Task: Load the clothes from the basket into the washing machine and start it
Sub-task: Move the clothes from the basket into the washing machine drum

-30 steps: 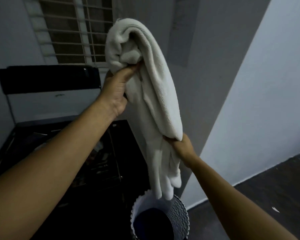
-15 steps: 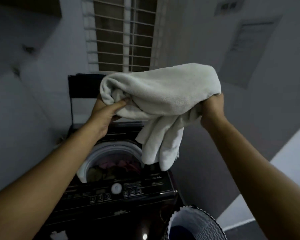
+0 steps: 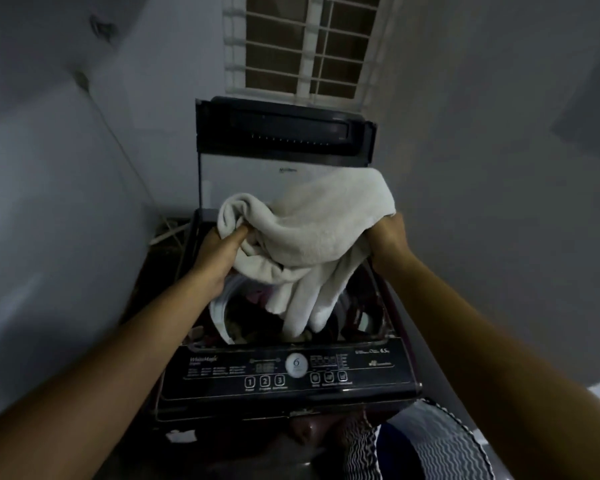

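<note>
A bunched white towel (image 3: 309,233) hangs over the open drum of a black top-loading washing machine (image 3: 284,372). My left hand (image 3: 219,254) grips its left end and my right hand (image 3: 387,237) grips its right end. The towel's loose lower folds dangle into the drum mouth, where dark and pinkish clothes (image 3: 253,299) lie. The machine's lid (image 3: 284,133) stands raised at the back. The laundry basket (image 3: 444,445), wavy-patterned with a dark inside, sits on the floor at the lower right.
Grey walls close in on the left and right of the machine. A barred window (image 3: 302,46) is above the lid. The control panel with a round dial (image 3: 296,365) and several buttons faces me. A cable (image 3: 167,230) runs behind the machine on the left.
Both hands have swung the towel from above the basket to the left and lowered it over the drum. Its hanging folds now reach into the opening.
</note>
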### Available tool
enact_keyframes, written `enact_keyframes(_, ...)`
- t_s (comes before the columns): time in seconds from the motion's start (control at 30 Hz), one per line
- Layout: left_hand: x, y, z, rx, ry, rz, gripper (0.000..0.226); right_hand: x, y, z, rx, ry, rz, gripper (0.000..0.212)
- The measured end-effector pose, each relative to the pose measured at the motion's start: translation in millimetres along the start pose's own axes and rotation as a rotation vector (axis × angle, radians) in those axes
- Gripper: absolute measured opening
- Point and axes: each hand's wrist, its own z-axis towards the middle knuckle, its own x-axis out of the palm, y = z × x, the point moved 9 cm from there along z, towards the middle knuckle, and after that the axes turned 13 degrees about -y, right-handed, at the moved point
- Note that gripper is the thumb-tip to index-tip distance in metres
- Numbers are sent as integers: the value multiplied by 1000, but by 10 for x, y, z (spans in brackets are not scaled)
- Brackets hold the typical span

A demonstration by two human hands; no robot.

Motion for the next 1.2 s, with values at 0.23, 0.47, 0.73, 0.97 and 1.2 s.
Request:
enact_keyframes(0.23,-94,646,418,-85,21,227,22,303,-953,442,-168,91,-489,30)
enact_keyframes(0.47,35,1293,665,-156,69,623,65,618,-1714,803,-78,309,-829,50)
enact_keyframes(0.73,665,1747,859,79,280,939,52,1193,-2283,729,-361,631,-962,68)
enact_keyframes(0.97,892,2657,1074,5,565,1332,97,1454,-3300,320,-501,1142,-1174,87)
enact_keyframes(1.2,789,3333,1438,-151,574,1432,119,1295,-4211,601,-263,1118,-1385,114)
